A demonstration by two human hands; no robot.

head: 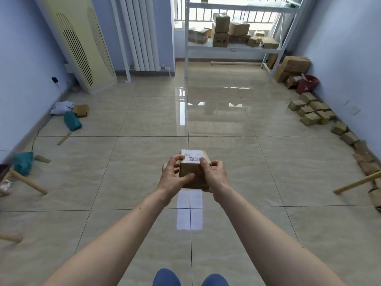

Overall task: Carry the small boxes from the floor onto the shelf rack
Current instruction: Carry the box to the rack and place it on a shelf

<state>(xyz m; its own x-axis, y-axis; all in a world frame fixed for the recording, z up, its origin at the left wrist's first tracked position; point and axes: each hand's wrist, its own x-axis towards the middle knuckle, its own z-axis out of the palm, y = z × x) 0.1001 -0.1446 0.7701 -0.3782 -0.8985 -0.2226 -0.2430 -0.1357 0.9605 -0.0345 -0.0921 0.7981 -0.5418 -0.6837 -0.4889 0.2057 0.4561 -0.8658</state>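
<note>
A small brown cardboard box (192, 172) with a white printed label on top is held out in front of me at arm's length above the tiled floor. My left hand (172, 178) grips its left side, thumb on the front face. My right hand (215, 177) grips its right side, fingers over the top edge. The white metal shelf rack (233, 48) stands at the far end of the room by the window, with several cardboard boxes (221, 34) on its lower shelf. Several small boxes (310, 110) sit on the floor along the right wall.
A cream standing air conditioner (82, 44) and a white radiator (138, 34) are at the back left. Teal bags (72, 121) and a cloth lie by the left wall. A red bucket (306, 84) and bigger boxes (294, 65) sit right of the rack. Wooden legs (358, 182) jut in at both sides.
</note>
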